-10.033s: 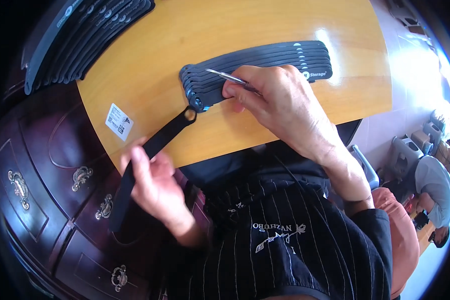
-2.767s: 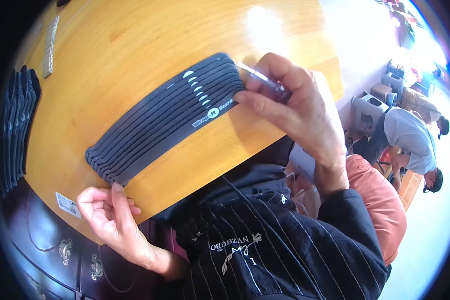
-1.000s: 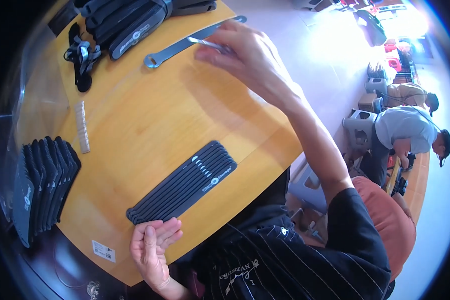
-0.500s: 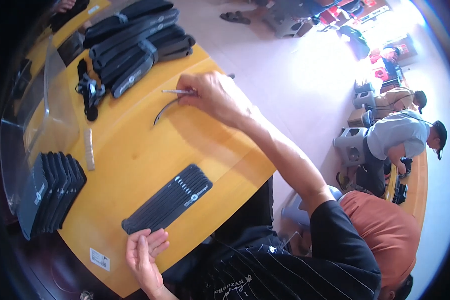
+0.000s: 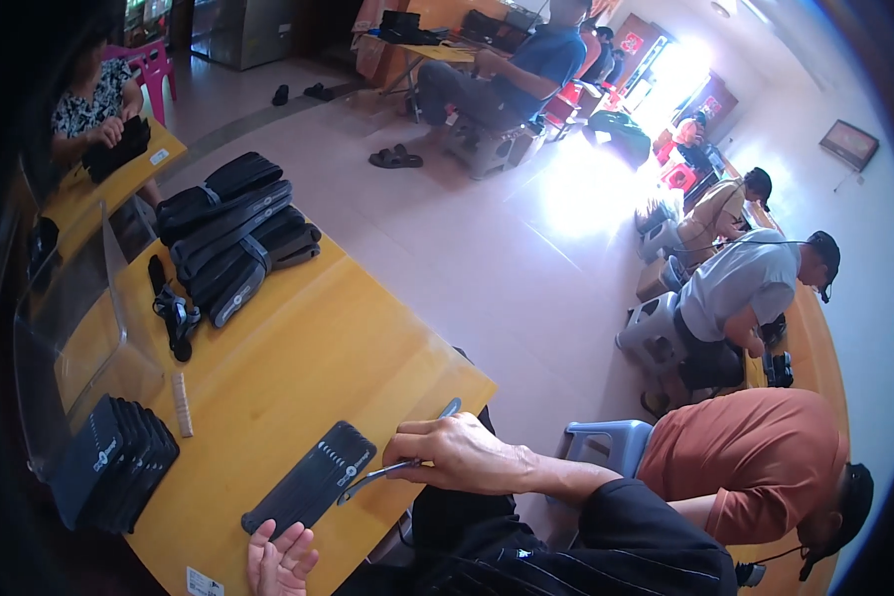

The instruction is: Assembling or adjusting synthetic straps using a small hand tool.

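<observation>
Right fingers [image 5: 413, 449] grasp 1 curved grey strap [image 5: 368, 479]. Left fingers [image 5: 295, 541]: loosely spread; strap stack [image 5: 313, 475] with white lettering just beyond them, white printed label [image 5: 205, 582] to their left.

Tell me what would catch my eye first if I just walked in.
Probably the white floor glare, upper right of centre, then the co-worker in a rust-orange shirt, bent over at right. Nearer, the right hand grips a loose dark strap beside a stack of overlapping straps, with the left hand at its near end. Bundled black straps lie piled on the table's far end.
</observation>
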A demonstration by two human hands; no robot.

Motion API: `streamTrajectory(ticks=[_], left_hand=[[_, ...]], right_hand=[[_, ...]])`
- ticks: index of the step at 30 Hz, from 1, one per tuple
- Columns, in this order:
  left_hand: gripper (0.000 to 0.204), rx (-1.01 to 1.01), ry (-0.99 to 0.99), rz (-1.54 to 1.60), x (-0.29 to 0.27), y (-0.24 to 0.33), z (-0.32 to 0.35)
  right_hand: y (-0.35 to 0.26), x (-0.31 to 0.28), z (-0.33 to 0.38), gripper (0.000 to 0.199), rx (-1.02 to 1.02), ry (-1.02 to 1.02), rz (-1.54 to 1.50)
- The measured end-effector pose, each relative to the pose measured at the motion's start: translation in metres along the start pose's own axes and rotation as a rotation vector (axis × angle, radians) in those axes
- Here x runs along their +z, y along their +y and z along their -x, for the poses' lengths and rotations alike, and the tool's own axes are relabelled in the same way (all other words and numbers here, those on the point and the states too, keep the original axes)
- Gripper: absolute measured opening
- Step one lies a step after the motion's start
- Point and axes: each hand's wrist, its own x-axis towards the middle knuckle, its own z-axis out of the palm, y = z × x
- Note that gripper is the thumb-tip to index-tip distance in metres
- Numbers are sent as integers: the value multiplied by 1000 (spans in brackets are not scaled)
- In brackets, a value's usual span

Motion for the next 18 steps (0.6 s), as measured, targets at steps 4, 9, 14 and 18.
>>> streamTrajectory(ticks=[4, 9, 14, 18], left_hand=[[46, -2, -13, 51, 8, -1, 3], [52, 219, -185, -384, 60, -14, 13], [32, 157, -111, -560, 61, -38, 13], [27, 190, -52, -555, 54, -45, 14]], right_hand=[[-4, 3, 4, 19, 1, -9, -61], [-17, 18, 1, 17, -113, -128, -112], [-22, 29, -3, 21, -120, -180, -103], [-16, 35, -2, 23, -124, -193, -96]])
